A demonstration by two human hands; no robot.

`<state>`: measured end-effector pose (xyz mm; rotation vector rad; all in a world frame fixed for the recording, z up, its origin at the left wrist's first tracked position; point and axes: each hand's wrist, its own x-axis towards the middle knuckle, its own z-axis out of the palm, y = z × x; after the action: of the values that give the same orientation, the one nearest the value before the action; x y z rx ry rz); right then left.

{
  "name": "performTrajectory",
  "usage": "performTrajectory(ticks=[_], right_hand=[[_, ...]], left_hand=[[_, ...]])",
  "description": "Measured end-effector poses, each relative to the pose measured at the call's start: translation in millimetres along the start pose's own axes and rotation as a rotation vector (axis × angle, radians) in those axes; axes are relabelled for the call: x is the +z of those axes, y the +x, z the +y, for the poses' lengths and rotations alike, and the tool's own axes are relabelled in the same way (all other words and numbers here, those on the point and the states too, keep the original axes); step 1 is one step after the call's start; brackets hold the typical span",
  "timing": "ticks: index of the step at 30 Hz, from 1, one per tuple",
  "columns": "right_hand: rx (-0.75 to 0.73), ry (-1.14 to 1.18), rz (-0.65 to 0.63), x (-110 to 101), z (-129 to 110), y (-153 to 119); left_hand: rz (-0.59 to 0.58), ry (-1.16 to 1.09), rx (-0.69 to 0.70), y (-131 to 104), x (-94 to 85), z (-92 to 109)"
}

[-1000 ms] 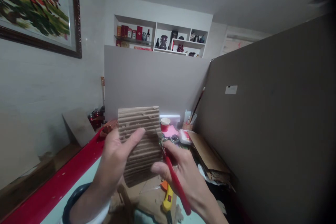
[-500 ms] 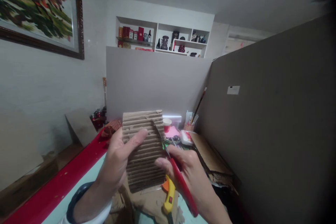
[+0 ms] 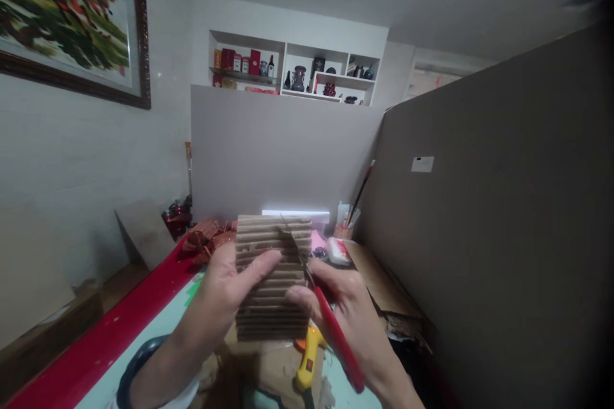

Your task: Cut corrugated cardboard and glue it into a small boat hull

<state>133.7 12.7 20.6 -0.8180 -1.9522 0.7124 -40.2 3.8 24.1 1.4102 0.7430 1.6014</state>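
My left hand grips a piece of corrugated cardboard by its left side, thumb pressed across the ridged face. The cardboard stands nearly upright in front of me. Red-handled scissors are in my right hand, with the blade pointing up and left across the upper right of the cardboard. My right thumb lies near the sheet's right edge. Whether the blades are apart is hard to see. Below the cardboard lies a yellow glue gun, partly hidden by it.
Flat cardboard sheets are stacked at the right, beside a white and red package. A cup of brushes stands behind them. Reddish-brown crumpled material lies at the left. Grey panels enclose the back and right.
The cardboard and my left hand have shifted slightly right, and the sheet now faces me more squarely. The scissors stay in my right hand, their blade still across the cardboard.
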Motion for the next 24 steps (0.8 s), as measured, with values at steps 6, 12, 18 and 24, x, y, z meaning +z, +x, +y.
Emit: performTrajectory(ticks=[6,12,18,24], right_hand=[[0.049,-0.122,-0.053,-8,-5,-5],[0.066,-0.162,-0.088,-15,-7,-3],[0.048,-0.134,-0.067,-12,-4,-2],[0.019,-0.123,-0.107,-10,-2,-5]], left_hand=[[-0.12,0.017,-0.019,6,-18.4,3],[-0.157,0.045,-0.043,4,-23.2,1],[-0.204,0.128,-0.101,5,-22.3,6],[-0.168,0.05,-0.19,7,-29.2,17]])
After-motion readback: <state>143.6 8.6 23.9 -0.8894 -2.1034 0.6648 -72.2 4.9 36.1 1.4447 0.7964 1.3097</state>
